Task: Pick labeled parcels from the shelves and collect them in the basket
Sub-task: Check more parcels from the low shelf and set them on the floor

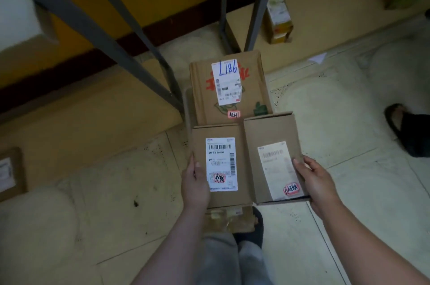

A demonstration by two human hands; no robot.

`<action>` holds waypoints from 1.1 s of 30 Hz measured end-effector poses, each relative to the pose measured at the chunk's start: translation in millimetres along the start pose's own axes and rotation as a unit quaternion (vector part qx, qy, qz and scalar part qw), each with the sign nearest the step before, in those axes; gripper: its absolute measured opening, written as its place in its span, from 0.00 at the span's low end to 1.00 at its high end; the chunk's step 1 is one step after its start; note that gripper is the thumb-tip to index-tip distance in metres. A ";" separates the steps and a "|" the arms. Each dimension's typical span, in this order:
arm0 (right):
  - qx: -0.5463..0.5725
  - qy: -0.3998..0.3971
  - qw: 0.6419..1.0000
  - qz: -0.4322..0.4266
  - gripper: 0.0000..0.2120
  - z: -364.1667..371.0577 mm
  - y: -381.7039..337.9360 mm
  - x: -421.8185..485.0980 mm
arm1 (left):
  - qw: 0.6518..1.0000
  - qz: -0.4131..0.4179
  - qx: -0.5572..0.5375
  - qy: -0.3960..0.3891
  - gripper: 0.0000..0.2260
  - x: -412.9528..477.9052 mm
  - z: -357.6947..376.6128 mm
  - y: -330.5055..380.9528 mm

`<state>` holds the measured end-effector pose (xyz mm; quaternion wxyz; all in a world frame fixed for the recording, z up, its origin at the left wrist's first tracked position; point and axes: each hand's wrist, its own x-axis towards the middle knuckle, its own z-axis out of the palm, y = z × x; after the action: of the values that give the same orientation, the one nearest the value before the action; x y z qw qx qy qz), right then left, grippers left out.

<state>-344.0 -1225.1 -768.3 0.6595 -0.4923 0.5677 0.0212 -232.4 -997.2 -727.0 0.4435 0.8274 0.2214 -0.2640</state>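
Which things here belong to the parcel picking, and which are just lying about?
Job: left parcel, gripped by left hand; right parcel, gripped by right hand; parcel marked L186 beyond them.
Lying about: yellow box; paper scrap; slipper; box at left edge.

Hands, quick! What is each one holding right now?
Left hand: holds the barcode-label box by its left edge.
Right hand: holds the tilted-label box by its right edge.

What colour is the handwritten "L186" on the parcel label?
The handwriting is blue, on a white label; the head view shows it best.
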 end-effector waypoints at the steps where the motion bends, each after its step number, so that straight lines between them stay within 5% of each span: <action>1: 0.005 0.000 1.000 0.001 0.17 -0.6 3.3 1.3 | 1.000 0.007 0.007 0.006 0.20 1.1 2.1 -4.6; 12: 0.009 0.026 1.000 0.009 0.15 -19.1 31.2 -4.6 | 0.999 -0.018 -0.030 0.042 0.19 2.5 6.5 -25.2; 33: -0.091 0.088 0.991 -0.048 0.21 14.8 30.2 2.9 | 0.993 -0.010 0.097 0.064 0.23 8.1 12.4 -46.8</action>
<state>-349.9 -1201.1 -791.3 0.5596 -0.5768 0.5951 -0.0028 -257.3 -982.9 -766.9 0.3432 0.8794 0.2314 -0.2352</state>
